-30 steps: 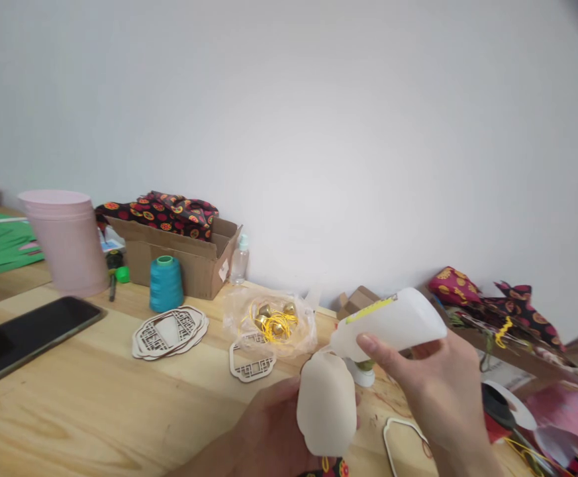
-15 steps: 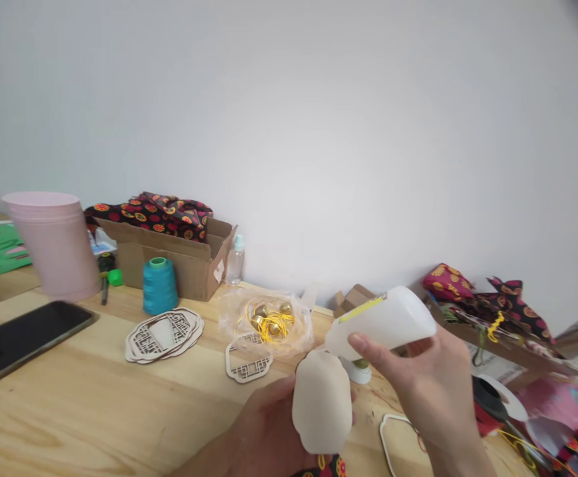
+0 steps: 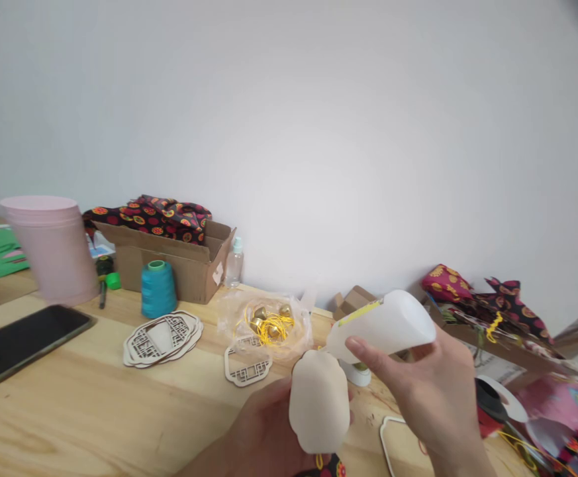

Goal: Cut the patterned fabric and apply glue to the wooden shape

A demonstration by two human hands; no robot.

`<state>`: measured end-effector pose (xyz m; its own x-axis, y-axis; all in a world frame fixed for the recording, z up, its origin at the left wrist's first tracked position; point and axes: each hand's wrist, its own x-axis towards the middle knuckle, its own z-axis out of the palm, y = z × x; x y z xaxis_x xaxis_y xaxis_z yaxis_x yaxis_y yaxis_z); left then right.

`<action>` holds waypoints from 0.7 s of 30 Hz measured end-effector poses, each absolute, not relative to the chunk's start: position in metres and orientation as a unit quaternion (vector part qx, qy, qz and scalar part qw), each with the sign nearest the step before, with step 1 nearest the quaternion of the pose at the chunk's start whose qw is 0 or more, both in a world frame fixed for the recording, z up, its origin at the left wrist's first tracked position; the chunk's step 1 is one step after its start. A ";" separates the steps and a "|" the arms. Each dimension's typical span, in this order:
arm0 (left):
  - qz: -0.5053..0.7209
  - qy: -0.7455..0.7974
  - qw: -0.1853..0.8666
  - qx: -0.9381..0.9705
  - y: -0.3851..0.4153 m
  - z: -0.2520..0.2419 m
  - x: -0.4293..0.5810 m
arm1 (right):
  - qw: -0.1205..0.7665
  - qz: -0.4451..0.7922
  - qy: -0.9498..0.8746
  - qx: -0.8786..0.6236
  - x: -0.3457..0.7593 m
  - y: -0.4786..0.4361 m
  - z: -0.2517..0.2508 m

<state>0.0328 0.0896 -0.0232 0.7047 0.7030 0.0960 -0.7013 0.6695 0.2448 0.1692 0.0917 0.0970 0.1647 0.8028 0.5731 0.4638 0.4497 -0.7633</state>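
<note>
My left hand [image 3: 263, 424] is closed around a pale, scallop-edged wooden piece [image 3: 319, 403], its plain face towards me. Patterned dark fabric [image 3: 332, 466] shows just below that piece. In my right hand [image 3: 425, 384] is a white squeeze bottle [image 3: 385, 324] with a yellow strip, tilted so its nozzle points down to the left. The nozzle tip is at the top edge of the wooden piece; whether it touches I cannot tell. Beyond the hands lies a clear plastic bag [image 3: 296, 334] holding brass bells [image 3: 285, 311] and yellow cord [image 3: 273, 329].
Lattice wooden cutouts [image 3: 162, 339] are stacked at the left, and another cutout [image 3: 246, 364] lies by the bag. A teal thread cone [image 3: 158, 289], phone [image 3: 28, 341], pink bin [image 3: 53, 252] and cardboard box [image 3: 169, 265] stand farther left. A wooden frame [image 3: 385, 440] lies near my right wrist.
Little differs. The wooden piece and my left hand have shifted very slightly left, and the bottle stays tilted at its top edge.
</note>
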 end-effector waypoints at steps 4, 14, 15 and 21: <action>0.378 -0.005 0.916 0.136 0.089 -0.022 0.032 | 0.572 0.140 -0.633 -0.503 0.169 0.091 0.097; 0.384 -0.009 0.911 0.150 0.090 -0.023 0.032 | 0.573 0.130 -0.636 -0.501 0.167 0.091 0.097; 0.384 -0.009 0.911 0.148 0.090 -0.023 0.032 | 0.574 0.132 -0.635 -0.500 0.167 0.091 0.097; 0.379 -0.010 0.913 0.147 0.089 -0.023 0.031 | 0.575 0.130 -0.633 -0.502 0.168 0.091 0.097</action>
